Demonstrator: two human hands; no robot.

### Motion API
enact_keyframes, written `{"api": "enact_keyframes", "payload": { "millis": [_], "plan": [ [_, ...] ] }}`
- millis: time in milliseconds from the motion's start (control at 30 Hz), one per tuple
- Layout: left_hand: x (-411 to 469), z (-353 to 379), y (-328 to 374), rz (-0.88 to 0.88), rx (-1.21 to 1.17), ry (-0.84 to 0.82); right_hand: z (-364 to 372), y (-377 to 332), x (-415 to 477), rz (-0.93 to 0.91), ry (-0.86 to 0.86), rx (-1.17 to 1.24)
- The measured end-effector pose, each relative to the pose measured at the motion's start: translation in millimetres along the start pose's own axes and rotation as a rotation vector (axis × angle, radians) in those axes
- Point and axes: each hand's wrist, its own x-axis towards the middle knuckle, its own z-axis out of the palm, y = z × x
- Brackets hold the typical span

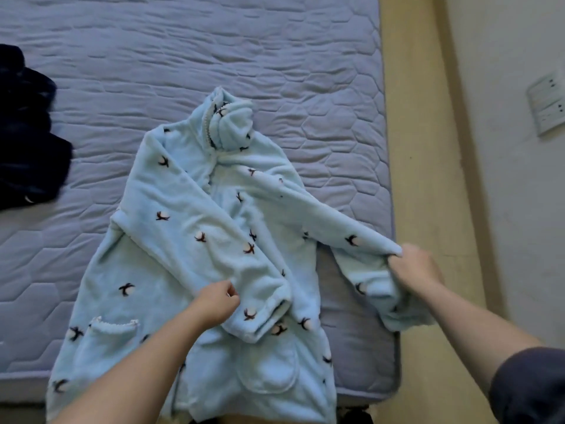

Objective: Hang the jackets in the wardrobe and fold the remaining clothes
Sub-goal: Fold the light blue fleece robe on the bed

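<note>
A light blue fleece top [171,194] with small flower prints lies front up on the mattress [183,56], collar pointing away from me. Its left sleeve is folded diagonally across the chest. My left hand [215,302] hovers with loosely curled fingers at that sleeve's lower edge, holding nothing that I can see. My right hand [411,267] grips the right sleeve [336,231] near its cuff and holds it stretched out over the bed's right edge. The cuff end hangs down below that hand.
A dark navy garment [27,133] lies bunched at the left edge of the mattress. A yellow bed frame [425,148] runs along the right, with a pale wall and a socket plate [547,105] beyond. The top's hem overhangs the near mattress edge.
</note>
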Motion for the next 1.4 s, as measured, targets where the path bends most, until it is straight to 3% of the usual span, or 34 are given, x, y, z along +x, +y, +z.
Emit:
{"api": "enact_keyframes", "payload": {
  "millis": [200, 300, 400, 467, 533, 600, 667, 700, 800, 867, 967, 1067, 1133, 1233, 1267, 1400],
  "plan": [
    [-6.6, 4.8, 101.0, 0.116, 0.054, 0.024, -136.2, 40.3, 66.4, -0.074, 0.069, -0.123],
    [0.7, -13.4, 140.8, 0.169, 0.026, 0.1, -156.9, 30.9, 84.4, -0.193, 0.191, -0.246],
    [14.0, -22.6, 154.9, 0.126, 0.02, 0.15, -138.4, 38.7, 92.4, -0.389, 0.262, -0.594],
    [32.4, -21.7, 159.2, 0.059, 0.046, 0.115, -109.2, 53.4, 105.1, -0.42, 0.132, -0.728],
    [55.8, -23.2, 167.4, 0.013, 0.155, 0.09, -82.7, 61.1, 123.4, -0.419, -0.149, -0.756],
    [90.1, -27.7, 182.2, -0.005, 0.195, 0.215, -61.6, 58.1, 161.5, -0.483, -0.454, -0.731],
    [114.9, -43.2, 199.2, 0.055, 0.184, 0.433, -53.3, 46.1, 186.0, -0.525, -0.645, -0.622],
    [131.6, -53.2, 210.9, 0.097, 0.2, 0.537, -48.5, 38.9, 201.9, -0.547, -0.617, -0.492],
    [176.9, -84.9, 234.3, 0.25, 0.383, 0.723, -37.9, 9.5, 242.2, -0.602, -0.296, -0.04],
    [205.6, -106.7, 243.0, 0.319, 0.627, 0.645, -34.6, -8.6, 260.7, -0.61, -0.296, 0.064],
    [228.4, -122.1, 250.9, 0.215, 1.008, 0.346, -30.2, -15.0, 272.6, -0.597, -0.495, -0.057],
    [228.2, -122.1, 260.4, 0.177, 1.202, 0.155, -41.8, -12.4, 278.9, -0.616, -0.686, -0.166],
    [227.4, -133.2, 266.5, 0.223, 1.15, 0.238, -56.2, -11.7, 287.3, -0.641, -0.716, -0.103],
    [235.0, -162.6, 271.6, 0.29, 0.698, 0.729, -86.2, -11.5, 311.3, -0.512, -0.482, 0.179],
    [238.4, -166.6, 271.0, 0.267, 0.618, 0.736, -93.9, -9.9, 318.8, -0.476, -0.453, 0.221],
    [244.9, -145.4, 278.4, 0.23, 0.613, 0.286, -90.9, 3.0, 326.9, -0.511, -0.677, -0.085]
  ]
}}
